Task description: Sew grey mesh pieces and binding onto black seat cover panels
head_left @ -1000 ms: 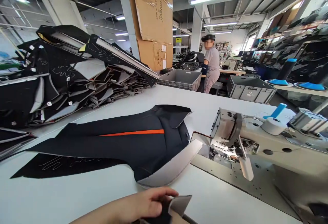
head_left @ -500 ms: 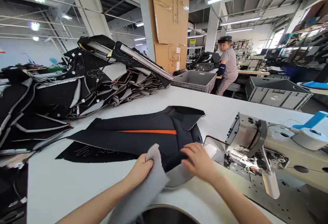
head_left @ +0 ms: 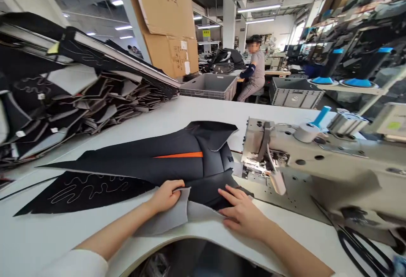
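Observation:
A black padded fabric cover (head_left: 171,141) with an orange stripe lies on the white table, its grey backing showing where the near edge folds over. My left hand (head_left: 168,196) pinches that folded edge between thumb and fingers. Spread fingers of my right hand (head_left: 241,211) lie flat on the cover's near right part, close to the sewing machine (head_left: 269,154). Under the cover's left side sticks out a black panel (head_left: 91,190) with wavy stitched lines.
Large black scissors (head_left: 355,243) lie at the right by the machine base. A tall pile of black and grey panels (head_left: 104,95) stands at the left. Behind the table are grey crates (head_left: 209,86), cardboard boxes (head_left: 168,27) and a person (head_left: 255,69).
The grey backing flap, held up before, is now lower toward the table. My right hand has flattened from a curled grasp. The view has turned right, bringing the scissors into sight.

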The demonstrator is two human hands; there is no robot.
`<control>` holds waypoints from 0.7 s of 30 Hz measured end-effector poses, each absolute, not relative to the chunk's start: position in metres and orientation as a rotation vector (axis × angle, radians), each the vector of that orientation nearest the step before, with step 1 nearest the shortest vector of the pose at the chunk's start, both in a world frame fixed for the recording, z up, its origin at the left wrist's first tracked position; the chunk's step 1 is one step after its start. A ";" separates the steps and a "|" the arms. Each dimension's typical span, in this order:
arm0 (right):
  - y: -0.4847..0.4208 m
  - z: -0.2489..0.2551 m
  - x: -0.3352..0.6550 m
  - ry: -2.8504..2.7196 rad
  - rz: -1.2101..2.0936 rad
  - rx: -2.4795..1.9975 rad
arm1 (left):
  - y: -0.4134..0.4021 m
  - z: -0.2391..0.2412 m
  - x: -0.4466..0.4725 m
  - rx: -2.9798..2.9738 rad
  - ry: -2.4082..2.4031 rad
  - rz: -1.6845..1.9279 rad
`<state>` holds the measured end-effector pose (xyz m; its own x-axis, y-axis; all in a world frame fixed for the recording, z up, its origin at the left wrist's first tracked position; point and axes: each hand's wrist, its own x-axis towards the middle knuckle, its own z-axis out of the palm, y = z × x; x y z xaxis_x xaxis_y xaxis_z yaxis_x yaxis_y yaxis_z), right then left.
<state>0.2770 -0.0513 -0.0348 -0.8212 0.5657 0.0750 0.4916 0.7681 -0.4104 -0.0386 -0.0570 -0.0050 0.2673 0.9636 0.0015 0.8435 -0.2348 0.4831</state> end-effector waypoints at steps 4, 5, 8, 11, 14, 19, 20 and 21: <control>-0.066 -0.042 0.285 -2.767 0.549 -0.879 | -0.058 0.045 0.005 2.153 1.685 0.036; -0.070 -0.042 0.287 -2.767 0.542 -0.897 | -0.060 0.056 0.022 2.136 1.681 -0.021; -0.071 -0.033 0.290 -2.798 0.492 -0.925 | -0.064 0.071 0.071 2.069 1.555 -0.029; -0.056 -0.021 0.292 -2.854 0.493 -0.898 | -0.068 0.060 0.092 2.088 1.545 -0.052; -0.037 -0.016 0.291 -2.905 0.451 -0.907 | -0.080 0.033 0.069 2.128 1.904 -0.071; -0.031 -0.031 0.289 -2.947 0.337 -0.907 | -0.095 -0.016 -0.003 1.927 2.097 0.367; -0.035 -0.037 0.291 -2.959 0.324 -0.879 | -0.094 -0.023 -0.010 1.883 2.079 0.491; -0.041 -0.043 0.295 -2.969 0.305 -0.861 | -0.091 -0.029 -0.011 1.851 2.058 0.602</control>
<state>0.2948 -0.0406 -0.0425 -0.8456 0.5334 -0.0206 0.5265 0.8270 -0.1973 -0.0114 -0.0905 -0.0286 -0.1187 0.9916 0.0504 0.8624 0.0779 0.5002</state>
